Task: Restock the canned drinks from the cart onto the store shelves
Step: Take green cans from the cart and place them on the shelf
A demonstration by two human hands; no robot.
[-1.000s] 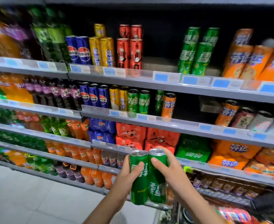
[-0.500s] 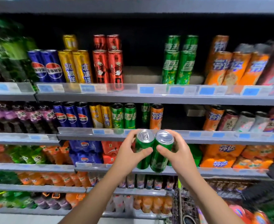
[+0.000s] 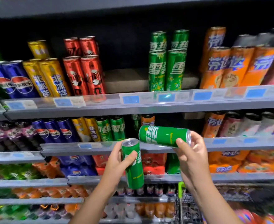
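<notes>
My left hand (image 3: pixel 117 160) grips a tall green can (image 3: pixel 134 168) that stands nearly upright, its silver top facing up. My right hand (image 3: pixel 192 156) holds a second green can (image 3: pixel 162 136) turned on its side, its top end in my palm and its base pointing left. Both cans hang in front of the second shelf (image 3: pixel 149 147). On the top shelf (image 3: pixel 133 107) stand stacked green cans (image 3: pixel 167 71) of the same drink, with a bare gap (image 3: pixel 126 80) to their left beside the red cans (image 3: pixel 83 73).
Blue cans (image 3: pixel 15 80) and yellow cans (image 3: pixel 47 76) fill the top shelf's left, orange cans (image 3: pixel 230 67) its right. More green cans (image 3: pixel 110 128) stand on the second shelf. The wire cart (image 3: pixel 188 207) with a green handle sits at the bottom right. Lower shelves hold bottles and multipacks.
Both cans have risen and separated. The right hand has tipped its can from upright onto its side, while the left hand's can stays upright. The view has tilted up toward the top shelf.
</notes>
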